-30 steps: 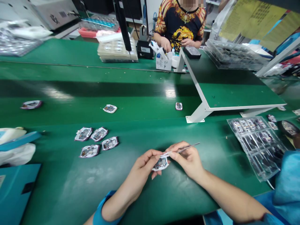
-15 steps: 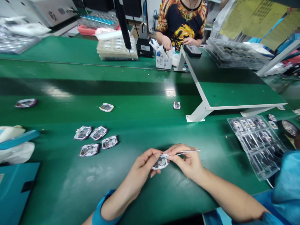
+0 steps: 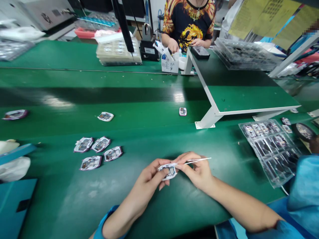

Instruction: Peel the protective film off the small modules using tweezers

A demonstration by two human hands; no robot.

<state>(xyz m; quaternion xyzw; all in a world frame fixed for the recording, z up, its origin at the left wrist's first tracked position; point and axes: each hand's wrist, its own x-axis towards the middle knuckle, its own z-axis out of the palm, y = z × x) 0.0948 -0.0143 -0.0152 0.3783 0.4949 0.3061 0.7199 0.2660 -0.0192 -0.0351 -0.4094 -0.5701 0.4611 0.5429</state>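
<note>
A small white-framed electronic housing (image 3: 171, 172) with an exposed circuit board is gripped in my left hand (image 3: 153, 176), its thumb lying over the board and its fingers beneath. My right hand (image 3: 195, 169) pinches slim tweezers (image 3: 202, 159), whose back end points right. Their tips meet the upper right of the housing, though my fingers hide the exact contact. To the left on the green bench lies a group of similar housings (image 3: 91, 162) with purple edges. Three more sit farther back, including one white housing (image 3: 106, 116) and a smaller one (image 3: 182, 111).
A clear compartment tray (image 3: 271, 152), partly filled with housings, lies at right beside a round dark dish (image 3: 303, 132). Behind it stands a green-topped raised shelf (image 3: 256, 98). A blue case (image 3: 15, 205) is at left. Across the bench, a co-worker (image 3: 189, 26) sits near a white pen box (image 3: 170, 65).
My left thumb has moved farther onto the housing's circuit board. The tweezers have shifted slightly in my right hand. The whole view has swung a little, so the bench things appear farther left.
</note>
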